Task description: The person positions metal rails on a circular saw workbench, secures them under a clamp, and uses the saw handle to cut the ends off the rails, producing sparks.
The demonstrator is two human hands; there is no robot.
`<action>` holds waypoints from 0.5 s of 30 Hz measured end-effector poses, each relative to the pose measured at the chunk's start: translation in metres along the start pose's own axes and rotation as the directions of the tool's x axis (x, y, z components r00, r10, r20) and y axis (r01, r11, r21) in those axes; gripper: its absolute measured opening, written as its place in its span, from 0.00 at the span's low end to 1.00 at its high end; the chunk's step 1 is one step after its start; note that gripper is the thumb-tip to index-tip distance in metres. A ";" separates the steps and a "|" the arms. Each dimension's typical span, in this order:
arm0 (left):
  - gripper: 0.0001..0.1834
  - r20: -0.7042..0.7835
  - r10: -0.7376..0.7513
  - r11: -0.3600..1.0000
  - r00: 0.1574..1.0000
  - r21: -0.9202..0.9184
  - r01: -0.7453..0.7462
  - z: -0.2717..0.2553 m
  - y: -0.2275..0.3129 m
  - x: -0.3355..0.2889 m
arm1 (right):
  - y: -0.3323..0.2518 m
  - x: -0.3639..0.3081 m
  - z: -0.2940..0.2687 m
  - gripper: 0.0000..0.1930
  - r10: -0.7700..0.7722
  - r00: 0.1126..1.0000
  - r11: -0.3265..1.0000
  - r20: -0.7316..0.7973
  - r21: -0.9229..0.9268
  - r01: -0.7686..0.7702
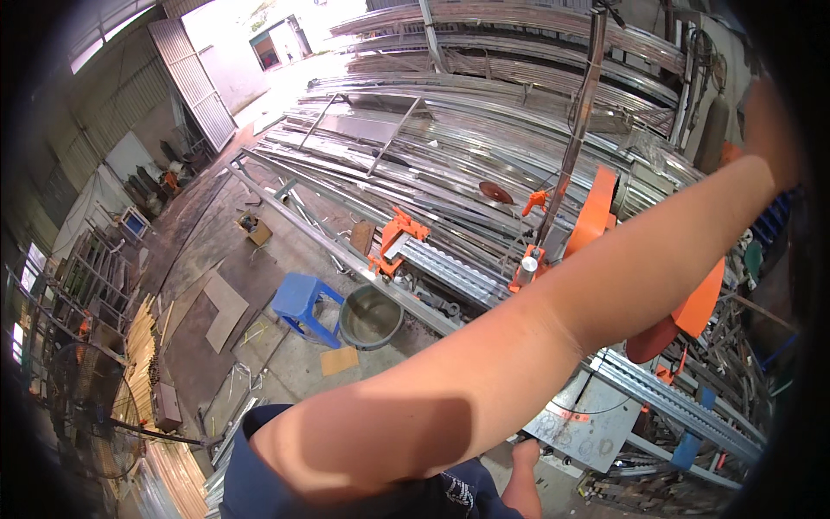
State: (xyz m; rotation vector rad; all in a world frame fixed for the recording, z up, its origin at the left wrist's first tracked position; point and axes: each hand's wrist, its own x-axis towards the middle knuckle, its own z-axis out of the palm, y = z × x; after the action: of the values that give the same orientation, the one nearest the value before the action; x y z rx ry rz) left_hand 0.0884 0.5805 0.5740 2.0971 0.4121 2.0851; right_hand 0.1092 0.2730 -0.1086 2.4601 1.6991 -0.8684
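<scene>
My left arm reaches across the picture to the upper right, where my left hand [772, 130] is smeared and runs into the dark rim. Its fingers cannot be read. Under the forearm lies a machine with curved orange guards [596, 212], and the arm hides its middle. Beside the wrist shows a small orange part [731, 154]. Low in the picture, my right hand [525, 451] looks closed at the edge of the machine's grey base plate [596, 424]. A dark spot shows at its fingers, too small to name. Ridged metal profiles [450, 264] lie by an orange clamp [402, 238].
Long metal bars and tubes [484, 130] fill the racks and floor beyond. A blue stool [301, 298] stands beside a water tub [372, 317]. A slanting metal post [577, 130] rises behind the machine. At lower left are a fan [91, 406] and yellowish strips [143, 346].
</scene>
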 end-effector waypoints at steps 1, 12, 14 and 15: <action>0.17 -0.009 -0.005 1.000 1.000 0.001 0.005 -0.010 -0.001 -0.004 | 0.002 0.002 0.009 0.16 0.003 1.000 0.999 0.013 -0.034 -0.003; 0.19 -0.083 -0.048 0.989 0.995 -0.142 0.036 -0.058 0.009 -0.065 | 0.031 0.033 0.059 0.22 0.470 0.874 0.882 0.121 -0.028 -0.470; 0.20 -0.138 -0.017 0.998 0.990 -0.061 0.009 -0.110 0.009 -0.099 | 0.015 0.020 0.053 0.23 0.330 0.942 0.940 0.056 0.071 -0.333; 0.20 -0.145 0.007 0.996 0.989 -0.084 -0.019 -0.134 0.013 -0.123 | 0.006 0.011 0.040 0.20 0.426 0.853 0.743 0.301 0.422 -0.520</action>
State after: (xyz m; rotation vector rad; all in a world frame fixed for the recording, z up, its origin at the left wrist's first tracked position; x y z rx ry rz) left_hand -0.0432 0.5198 0.4627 1.9137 0.3225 2.2294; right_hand 0.1007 0.2669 -0.1490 2.7876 0.7666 -1.5296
